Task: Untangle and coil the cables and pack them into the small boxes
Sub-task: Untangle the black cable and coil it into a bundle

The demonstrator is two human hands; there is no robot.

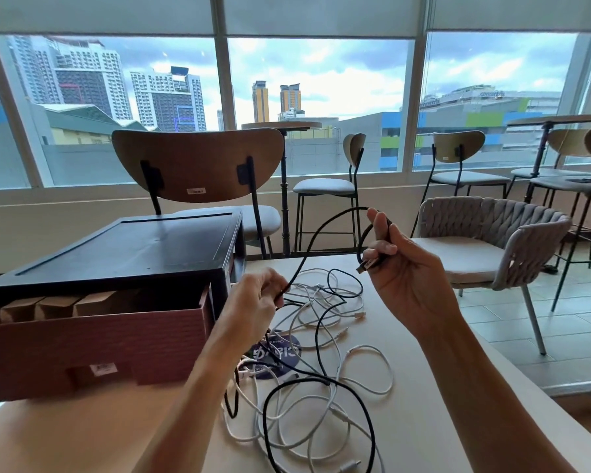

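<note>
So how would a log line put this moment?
step: untangling | left hand: pinches black cable | right hand: grips its plug end | white cables: tangled on table

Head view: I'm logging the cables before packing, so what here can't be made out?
Small boxes: head view, only tops show; the drawer front hides the rest.
Black cable, gripped by left hand and right hand: far end lost among the white cables.
Round sticker: text crossed by cables, blurred.
White plug: at bottom edge, too small to identify.
</note>
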